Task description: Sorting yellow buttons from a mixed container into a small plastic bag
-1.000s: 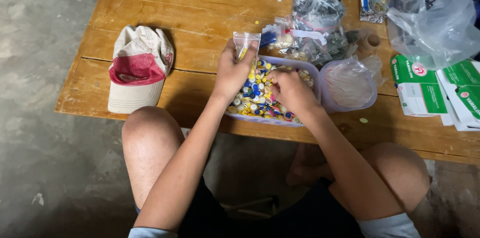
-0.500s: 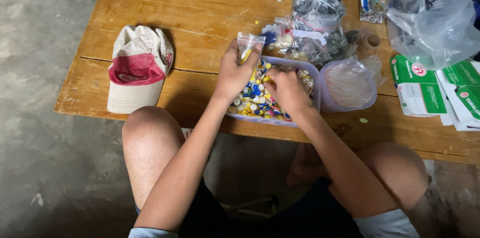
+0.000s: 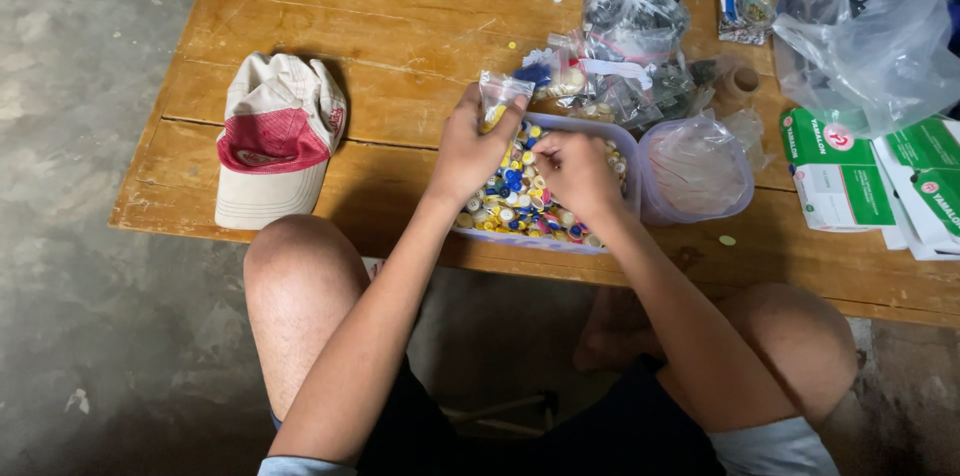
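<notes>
My left hand [image 3: 468, 151] holds a small clear bag [image 3: 500, 96] upright, its fingers closed around the lower part, over the far left corner of the tub [image 3: 628, 151] of coloured bottle caps [image 3: 510, 201]. My right hand [image 3: 578, 171] is down in the caps with its fingers curled; I cannot tell whether they have pinched one or are only resting on the heap. The tub sits right at the near edge of the surface [image 3: 400, 16], just above my knees, and that is my main worry: a push from either wrist could tip it off and scatter the caps over the floor. The little bag's mouth looks narrow and floppy, so a cap dropped carelessly may miss it. The tub's clear lid [image 3: 700, 171] touches its right side, and the heap of tied bags [image 3: 630, 36] crowds the far side, so there is little room to slide the tub back. The cap [image 3: 275, 141] lies well apart to the left.
</notes>
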